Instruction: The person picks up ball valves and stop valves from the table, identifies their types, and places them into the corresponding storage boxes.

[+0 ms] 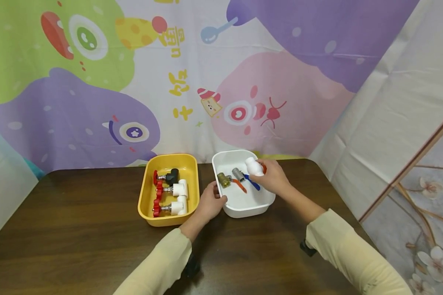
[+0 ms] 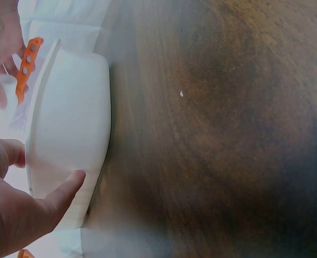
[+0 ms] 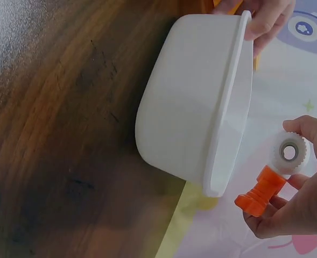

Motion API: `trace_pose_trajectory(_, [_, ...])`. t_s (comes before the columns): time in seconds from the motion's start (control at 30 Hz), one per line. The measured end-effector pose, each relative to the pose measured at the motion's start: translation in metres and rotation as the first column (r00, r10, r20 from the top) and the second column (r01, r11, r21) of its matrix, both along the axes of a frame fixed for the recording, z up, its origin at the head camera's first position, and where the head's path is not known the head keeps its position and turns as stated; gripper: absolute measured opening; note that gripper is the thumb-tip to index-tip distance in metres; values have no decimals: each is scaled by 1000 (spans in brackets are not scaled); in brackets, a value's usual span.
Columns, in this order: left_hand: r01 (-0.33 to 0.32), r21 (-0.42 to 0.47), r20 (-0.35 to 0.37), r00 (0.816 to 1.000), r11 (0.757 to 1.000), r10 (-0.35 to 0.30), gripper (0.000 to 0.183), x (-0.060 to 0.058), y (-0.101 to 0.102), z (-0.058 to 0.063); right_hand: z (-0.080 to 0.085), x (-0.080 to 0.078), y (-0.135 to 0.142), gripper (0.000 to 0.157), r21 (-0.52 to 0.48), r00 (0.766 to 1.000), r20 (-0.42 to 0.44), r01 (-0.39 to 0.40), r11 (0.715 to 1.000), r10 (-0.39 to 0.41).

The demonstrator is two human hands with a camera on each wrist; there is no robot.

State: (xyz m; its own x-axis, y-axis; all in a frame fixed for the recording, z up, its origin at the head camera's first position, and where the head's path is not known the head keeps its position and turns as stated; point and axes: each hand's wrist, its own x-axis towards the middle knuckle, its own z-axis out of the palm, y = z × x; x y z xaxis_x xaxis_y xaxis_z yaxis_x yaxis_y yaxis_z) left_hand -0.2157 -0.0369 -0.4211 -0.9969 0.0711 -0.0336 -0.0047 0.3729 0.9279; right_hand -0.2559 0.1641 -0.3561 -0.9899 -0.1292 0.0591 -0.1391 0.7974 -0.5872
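Note:
My right hand [image 1: 275,178] holds a white plastic ball valve [image 1: 254,167] above the right side of a white plastic tub [image 1: 249,212]. In the right wrist view, the valve's orange handle [image 3: 261,192] and round open end show by the fingers. With thumb outside and fingers over the rim, my left hand [image 1: 211,203] grips the tub's left wall; the left wrist view shows the thumb [image 2: 67,191] on the outer side. Inside the tub lie a brass ball valve [image 1: 223,180] with an orange lever [image 1: 240,186] and a silver valve [image 1: 238,174] with a blue lever [image 1: 252,183].
Left of the white tub stands a yellow tub [image 1: 142,203] holding a black valve [image 1: 172,176] and two white valves [image 1: 179,189], all with red handwheels. Both tubs sit on a dark wooden table [image 1: 77,229], near a printed cloth [image 1: 192,135] hanging behind.

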Motion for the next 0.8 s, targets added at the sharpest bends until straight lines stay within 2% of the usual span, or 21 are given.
trace_pose_trajectory(0.27, [-1, 2, 9, 1000, 1000, 1, 59, 0, 0, 0, -3, 3, -6, 62, 6, 1000, 11, -8, 1000, 8])
trace_pose_trajectory(0.8, [-7, 1, -28, 1000, 1000, 7, 58, 1, 0, 0, -11, 9, -13, 59, -28, 998, -16, -61, 998, 61])
